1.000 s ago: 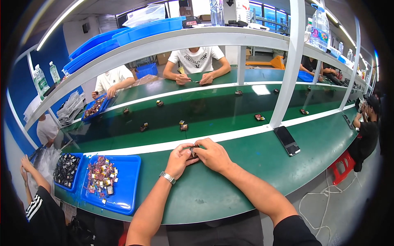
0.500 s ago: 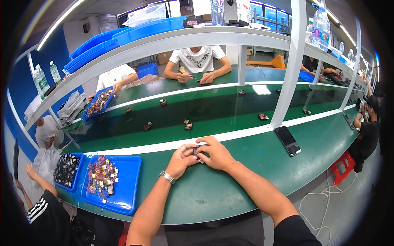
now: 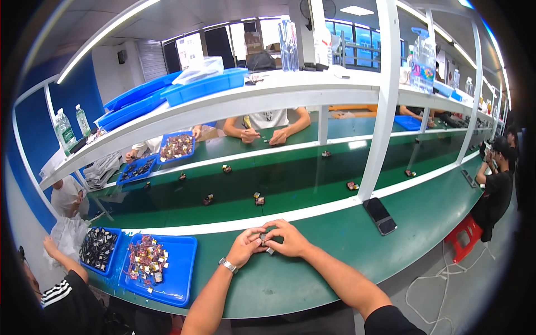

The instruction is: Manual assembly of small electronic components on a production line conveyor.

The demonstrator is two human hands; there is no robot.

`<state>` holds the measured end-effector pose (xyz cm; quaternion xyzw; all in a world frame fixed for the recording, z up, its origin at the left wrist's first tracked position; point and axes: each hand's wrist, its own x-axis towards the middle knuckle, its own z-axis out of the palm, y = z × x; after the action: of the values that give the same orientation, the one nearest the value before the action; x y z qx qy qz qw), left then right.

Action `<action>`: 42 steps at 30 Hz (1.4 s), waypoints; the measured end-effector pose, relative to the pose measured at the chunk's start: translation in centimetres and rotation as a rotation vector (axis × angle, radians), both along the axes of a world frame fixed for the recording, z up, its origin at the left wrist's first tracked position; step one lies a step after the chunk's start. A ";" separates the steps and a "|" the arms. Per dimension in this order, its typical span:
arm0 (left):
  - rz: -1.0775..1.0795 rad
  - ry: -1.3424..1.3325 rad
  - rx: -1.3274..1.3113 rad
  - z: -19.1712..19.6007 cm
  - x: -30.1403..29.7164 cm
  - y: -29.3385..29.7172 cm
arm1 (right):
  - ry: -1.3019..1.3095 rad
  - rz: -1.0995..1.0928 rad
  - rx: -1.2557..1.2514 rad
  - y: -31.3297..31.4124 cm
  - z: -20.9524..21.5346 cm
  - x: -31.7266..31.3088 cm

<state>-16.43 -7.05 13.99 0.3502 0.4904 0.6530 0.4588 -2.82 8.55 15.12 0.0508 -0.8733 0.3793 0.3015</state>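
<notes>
My left hand (image 3: 244, 248), a silver watch at its wrist, and my right hand (image 3: 291, 240) meet over the green bench. Their fingertips are closed around a small dark grey piece (image 3: 263, 237). A pale tab (image 3: 270, 251) shows just below the fingers; whether it belongs to the piece I cannot tell. Left of my left forearm lies a blue tray (image 3: 187, 273) with a heap of small reddish, yellow and white electronic parts (image 3: 146, 259). Beside it, farther left, another blue tray (image 3: 117, 245) holds small black parts (image 3: 100, 245).
A black phone (image 3: 380, 216) lies on the bench to the right, near a white upright post (image 3: 381, 111). Small parts sit spaced along the dark green belt (image 3: 301, 184) ahead. A shelf (image 3: 268, 95) with bottles and blue trays spans above. Co-workers sit across and at both sides.
My view has tilted upward, so more shelf and ceiling shows. Both hands stay together on the small piece. Across the belt, the heaped blue tray has shifted right, and a tray of dark parts now shows.
</notes>
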 end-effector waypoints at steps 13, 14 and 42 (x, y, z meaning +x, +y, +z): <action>0.042 -0.015 0.002 -0.4 0.4 0.6 | 0.028 -0.094 0.015 -1.2 -0.2 0.6; 0.061 -0.005 -0.019 -0.4 0.4 0.7 | 0.032 -0.100 0.008 -1.2 -0.3 0.4; 0.136 0.018 0.077 -0.9 -0.2 1.2 | 0.098 -0.228 -0.073 -2.6 -1.5 -1.2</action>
<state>-16.59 -5.88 13.13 0.3393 0.4915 0.6979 0.3952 -4.03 5.94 13.61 -0.0411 -0.8432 0.3710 0.3868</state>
